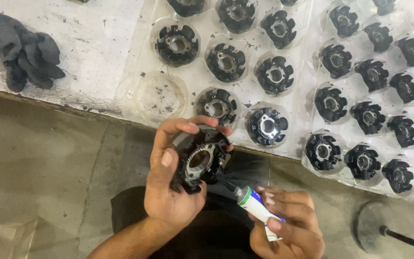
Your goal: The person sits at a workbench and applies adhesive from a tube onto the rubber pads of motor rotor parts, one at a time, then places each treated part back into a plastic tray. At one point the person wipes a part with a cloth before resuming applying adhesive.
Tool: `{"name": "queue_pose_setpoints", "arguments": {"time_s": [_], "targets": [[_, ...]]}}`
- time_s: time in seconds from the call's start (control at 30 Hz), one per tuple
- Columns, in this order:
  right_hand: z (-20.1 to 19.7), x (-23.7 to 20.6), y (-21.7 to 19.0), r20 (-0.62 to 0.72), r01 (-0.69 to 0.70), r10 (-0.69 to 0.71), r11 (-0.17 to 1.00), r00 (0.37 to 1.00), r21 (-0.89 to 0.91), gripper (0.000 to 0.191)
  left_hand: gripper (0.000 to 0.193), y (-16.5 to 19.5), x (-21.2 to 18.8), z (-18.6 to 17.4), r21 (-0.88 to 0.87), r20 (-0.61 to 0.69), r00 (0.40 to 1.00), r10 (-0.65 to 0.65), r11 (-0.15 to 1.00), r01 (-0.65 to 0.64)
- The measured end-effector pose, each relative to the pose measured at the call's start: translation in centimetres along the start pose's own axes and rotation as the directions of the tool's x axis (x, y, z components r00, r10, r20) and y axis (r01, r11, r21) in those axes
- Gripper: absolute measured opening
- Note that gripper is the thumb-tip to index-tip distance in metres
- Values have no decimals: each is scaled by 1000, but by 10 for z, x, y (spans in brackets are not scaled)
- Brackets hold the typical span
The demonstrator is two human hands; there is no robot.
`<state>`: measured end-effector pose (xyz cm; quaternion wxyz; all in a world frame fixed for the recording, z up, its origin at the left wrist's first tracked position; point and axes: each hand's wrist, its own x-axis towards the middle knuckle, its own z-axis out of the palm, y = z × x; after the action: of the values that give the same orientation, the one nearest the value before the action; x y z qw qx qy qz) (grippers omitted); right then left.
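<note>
My left hand (168, 184) has the black ring-shaped part (200, 160) gripped tight: it sits against my palm, thumb pressed along its near left rim, fingers curled over the top edge, its round centre hole facing up at me. My right hand (283, 225) is clenched around a small white tube with a green band (255, 204), low and to the right of the part. The tube's dark nozzle (226, 184) angles up-left and meets the part's lower right edge. Both hands hover above the grey floor, just off the front edge of the white bench (92, 52). On that bench, clear plastic trays (161, 98) carry rows of matching black parts; the nearest one (267, 125) is just above my fingertips. A dark glove (20, 48) lies far left.
</note>
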<state>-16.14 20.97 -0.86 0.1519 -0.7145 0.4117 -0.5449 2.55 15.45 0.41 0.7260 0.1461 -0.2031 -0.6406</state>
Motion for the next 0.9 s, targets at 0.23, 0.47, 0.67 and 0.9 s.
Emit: {"name": "queue_pose_setpoints", "arguments": {"time_s": [0.23,0.47,0.67,0.9], "targets": [[30,-3,16,-345,60,-71,997,936,-42,47,48,-16,-2,8,-396,-232,927,-296,899,188],[18,-7,17,-189,82,-97,993,977,-83,48,43,-21,-3,4,-433,-265,885,-382,867,245],[15,-6,26,-180,123,-126,992,976,-28,48,43,-23,0,-1,-457,-301,853,-426,850,263],[17,-4,23,-143,85,-86,996,986,-15,46,44,-25,3,-3,-492,-307,822,-479,820,293]]}}
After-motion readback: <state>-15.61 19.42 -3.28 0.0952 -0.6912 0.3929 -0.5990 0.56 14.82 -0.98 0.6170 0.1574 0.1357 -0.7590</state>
